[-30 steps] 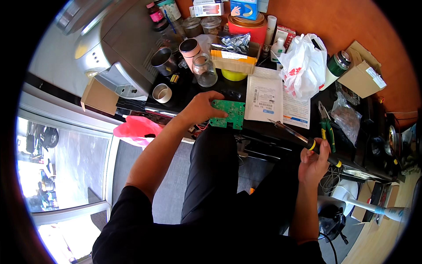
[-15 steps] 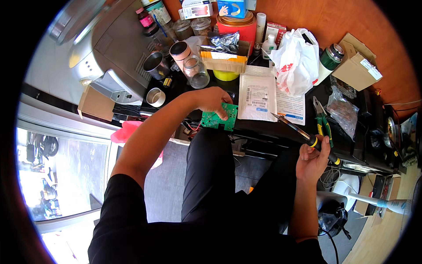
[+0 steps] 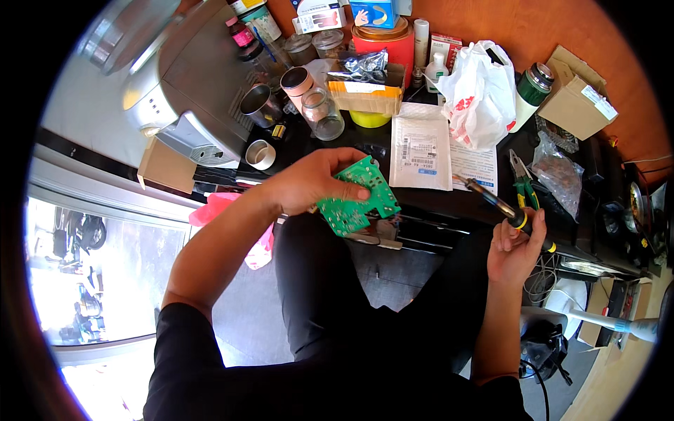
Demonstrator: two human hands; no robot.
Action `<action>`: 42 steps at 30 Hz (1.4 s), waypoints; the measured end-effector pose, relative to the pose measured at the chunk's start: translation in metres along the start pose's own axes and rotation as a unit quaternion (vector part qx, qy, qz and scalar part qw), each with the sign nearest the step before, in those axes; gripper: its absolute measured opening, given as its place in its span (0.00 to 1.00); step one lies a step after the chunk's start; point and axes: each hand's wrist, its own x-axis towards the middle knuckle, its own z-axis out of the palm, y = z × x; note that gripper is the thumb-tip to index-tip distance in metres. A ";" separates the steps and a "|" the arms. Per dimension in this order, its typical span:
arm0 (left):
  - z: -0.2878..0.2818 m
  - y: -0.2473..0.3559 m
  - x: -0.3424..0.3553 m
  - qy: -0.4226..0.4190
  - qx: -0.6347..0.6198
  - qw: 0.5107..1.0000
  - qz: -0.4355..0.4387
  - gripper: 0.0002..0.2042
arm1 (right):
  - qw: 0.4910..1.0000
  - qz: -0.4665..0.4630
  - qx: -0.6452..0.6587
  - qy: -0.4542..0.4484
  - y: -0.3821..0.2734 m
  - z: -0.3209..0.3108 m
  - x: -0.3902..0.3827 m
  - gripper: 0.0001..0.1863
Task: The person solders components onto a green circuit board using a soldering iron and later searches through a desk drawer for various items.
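My left hand [image 3: 319, 184] grips a green circuit board [image 3: 359, 198] by its left edge, thumb across the face that shows many solder points. The board is tilted and held in the air above my left knee, just in front of the desk edge. My right hand [image 3: 516, 245] is closed round the black and yellow handle of a soldering iron [image 3: 500, 205]. The iron's tip points up and left, toward the lower right corner of a white padded envelope [image 3: 421, 151]. Board and iron are well apart. The fingers behind the board are hidden.
Green-handled pliers [image 3: 523, 181] lie right of a printed sheet [image 3: 477, 168]. A white plastic bag [image 3: 477, 95], a glass jar [image 3: 323, 116], a metal cup [image 3: 260, 154] and a cardboard box [image 3: 576, 95] crowd the black desk. A coffee machine [image 3: 172, 105] stands at left.
My left hand has brought the circuit board nearer and turned it, so more of its face shows. The soldering iron and right hand have shifted slightly right in the picture.
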 end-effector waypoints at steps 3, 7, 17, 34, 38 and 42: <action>0.028 -0.015 -0.019 0.016 -0.143 0.990 -0.013 0.26 | 1.000 0.015 0.000 -0.012 -0.008 0.004 -0.001 0.19; 0.070 -0.038 -0.034 0.035 -0.284 0.958 0.011 0.20 | 0.993 0.027 -0.108 -0.034 -0.018 0.011 -0.009 0.19; 0.071 -0.064 -0.039 0.018 -0.353 0.932 -0.084 0.20 | 0.965 0.019 -0.241 -0.104 -0.044 0.005 -0.002 0.16; 0.067 -0.067 -0.030 0.006 -0.364 0.927 -0.095 0.19 | 0.964 0.072 -0.243 -0.075 -0.013 0.002 0.002 0.11; 0.068 -0.068 -0.030 0.007 -0.366 0.925 -0.100 0.19 | 0.964 0.062 -0.251 -0.067 -0.012 0.002 0.000 0.10; 0.069 -0.067 -0.032 0.010 -0.364 0.926 -0.098 0.19 | 0.964 0.058 -0.247 -0.077 -0.011 0.002 0.000 0.10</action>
